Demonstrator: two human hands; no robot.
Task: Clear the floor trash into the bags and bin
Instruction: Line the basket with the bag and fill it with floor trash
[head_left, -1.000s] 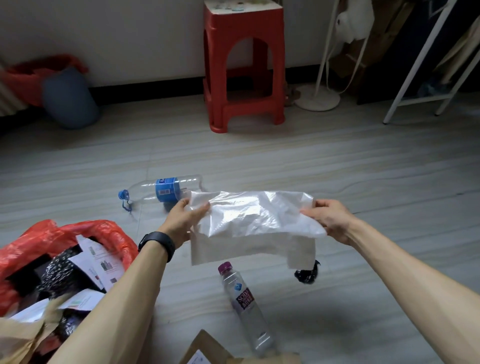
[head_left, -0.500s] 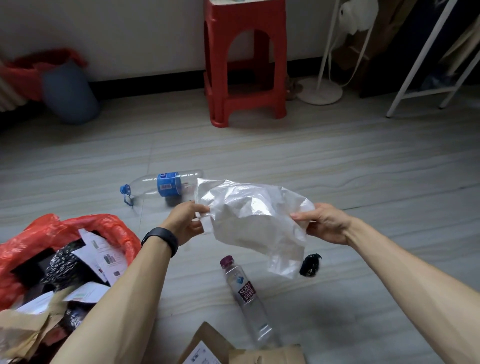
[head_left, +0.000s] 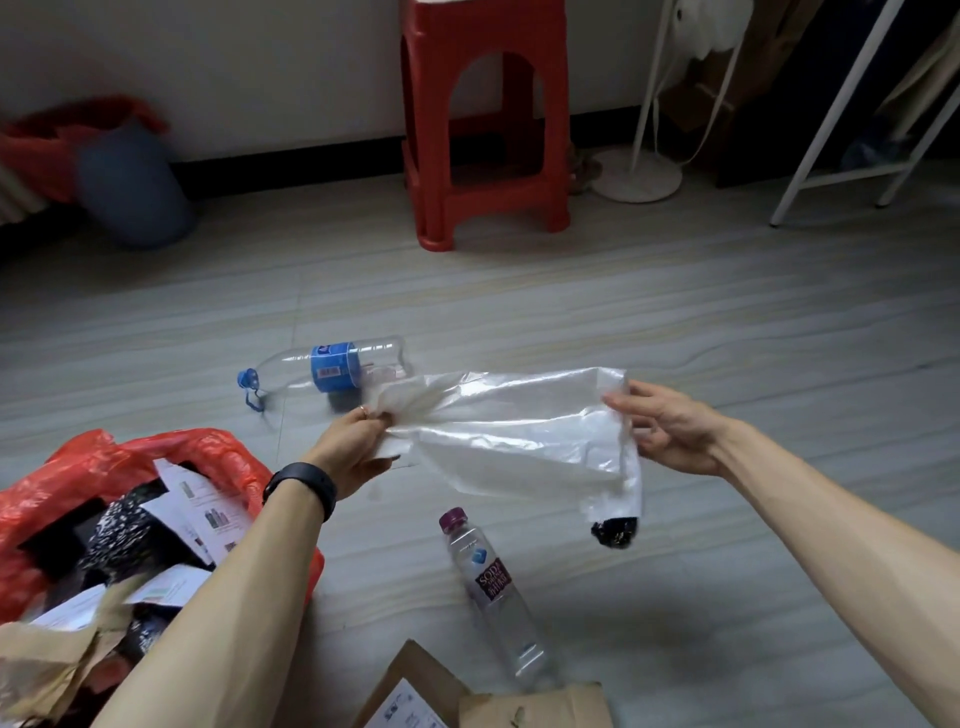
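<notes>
Two bottles: a blue-labelled bottle (head_left: 332, 366) and a purple-capped bottle (head_left: 493, 592). One white bag (head_left: 519, 431), one full red bag (head_left: 104, 467), one black scrap (head_left: 614, 532), one blue bin (head_left: 132, 187), one red stool (head_left: 483, 119).

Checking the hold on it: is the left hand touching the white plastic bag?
Touching. Head view: the left hand pinches a bunched edge of the white plastic bag.

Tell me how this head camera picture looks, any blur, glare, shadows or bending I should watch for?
Head view: dim light; glare streaks on the plastic bag held by the left hand and right hand; the blue bin at far left is soft; wide-angle bending bows the floor lines.
</notes>
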